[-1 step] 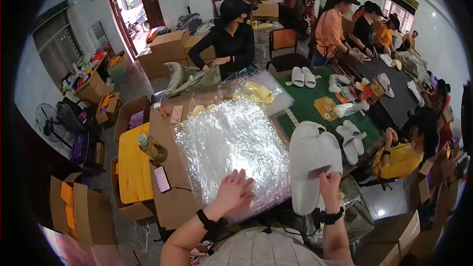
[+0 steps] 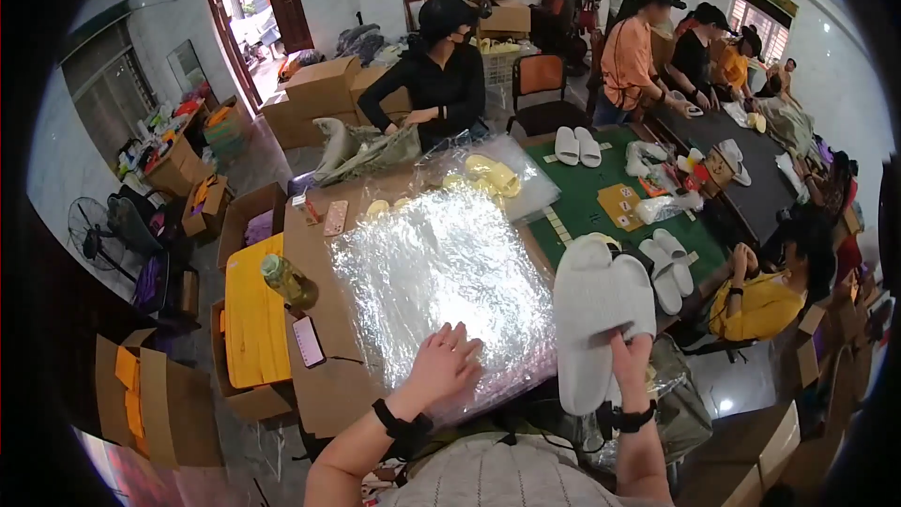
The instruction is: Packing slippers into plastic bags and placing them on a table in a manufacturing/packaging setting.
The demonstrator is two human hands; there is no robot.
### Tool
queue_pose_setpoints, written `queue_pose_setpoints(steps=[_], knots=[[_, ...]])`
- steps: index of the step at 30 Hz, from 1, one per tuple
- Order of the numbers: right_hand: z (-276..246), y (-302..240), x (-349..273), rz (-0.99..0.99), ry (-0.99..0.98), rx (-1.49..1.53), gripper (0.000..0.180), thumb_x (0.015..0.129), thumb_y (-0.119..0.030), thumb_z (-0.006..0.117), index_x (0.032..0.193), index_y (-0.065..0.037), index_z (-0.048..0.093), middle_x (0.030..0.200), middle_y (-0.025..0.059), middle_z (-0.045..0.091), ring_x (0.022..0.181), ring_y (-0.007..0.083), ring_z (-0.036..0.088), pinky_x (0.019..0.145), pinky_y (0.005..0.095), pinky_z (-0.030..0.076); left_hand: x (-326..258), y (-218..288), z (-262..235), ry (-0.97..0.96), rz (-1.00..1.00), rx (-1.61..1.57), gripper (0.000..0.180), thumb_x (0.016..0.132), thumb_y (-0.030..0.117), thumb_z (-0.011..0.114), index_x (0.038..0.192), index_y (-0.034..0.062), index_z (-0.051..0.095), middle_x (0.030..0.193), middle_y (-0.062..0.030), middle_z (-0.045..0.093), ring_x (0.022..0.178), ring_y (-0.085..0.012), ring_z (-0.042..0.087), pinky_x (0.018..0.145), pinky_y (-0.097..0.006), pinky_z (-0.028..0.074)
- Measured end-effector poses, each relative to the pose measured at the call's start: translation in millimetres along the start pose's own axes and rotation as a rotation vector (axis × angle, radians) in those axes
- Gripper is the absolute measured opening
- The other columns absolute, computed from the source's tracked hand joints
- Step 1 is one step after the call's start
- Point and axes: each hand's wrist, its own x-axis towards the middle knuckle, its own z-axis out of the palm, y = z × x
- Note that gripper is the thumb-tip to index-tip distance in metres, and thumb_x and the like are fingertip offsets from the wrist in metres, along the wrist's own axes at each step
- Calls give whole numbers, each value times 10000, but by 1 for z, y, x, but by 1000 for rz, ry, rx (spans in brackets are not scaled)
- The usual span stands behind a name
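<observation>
Head view: left hand (image 2: 443,363) lay flat, fingers spread, on stack of clear plastic bags (image 2: 441,282) atop cardboard table (image 2: 324,385); right hand (image 2: 631,354) pinched pair of white slippers (image 2: 597,312), raised beside stack.

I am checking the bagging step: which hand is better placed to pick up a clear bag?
Left. The left hand already lies on the clear bags; the right hand holds white slippers.

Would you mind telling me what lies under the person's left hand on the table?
The left hand rests flat on a stack of clear, shiny plastic bags spread over the brown table. The bags' glare and the hand hide whatever lies beneath that spot.
</observation>
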Motion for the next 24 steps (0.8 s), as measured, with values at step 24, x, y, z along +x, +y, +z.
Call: queue_pose_setpoints(steps=[24], knots=[[36,-58,-24,-196,-760,-571,408,875,-349,683,716,27,683,667,228,633,666,427,636,628,501,511,20,-13,-55,446,-88,-598,230,923,111,619,1116,64,735,1238,-123,695,1162,-352,632,982,-413,512]])
